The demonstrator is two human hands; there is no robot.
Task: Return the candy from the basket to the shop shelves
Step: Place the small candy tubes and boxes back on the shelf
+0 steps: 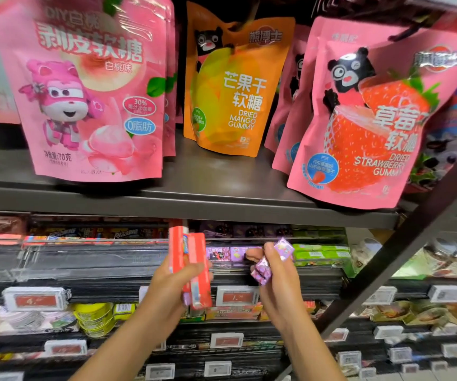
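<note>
My left hand (173, 284) grips a bundle of long red candy packs (191, 259), held upright in front of the middle shelf; a small purple pack shows at the bundle's lower end. My right hand (275, 273) holds two small purple candy packs (284, 247), one by the fingertips and one lower near the palm. Both hands hover in front of a shelf row of matching purple candy boxes (223, 253). The basket is out of view.
Hanging gummy bags fill the upper shelf: pink peach (90, 86), orange mango (235, 83), pink strawberry (370, 119). Green candy boxes (319, 251) sit to the right of the purple row. Price tags (237, 296) line the shelf edges. A dark diagonal bar (403, 243) crosses at right.
</note>
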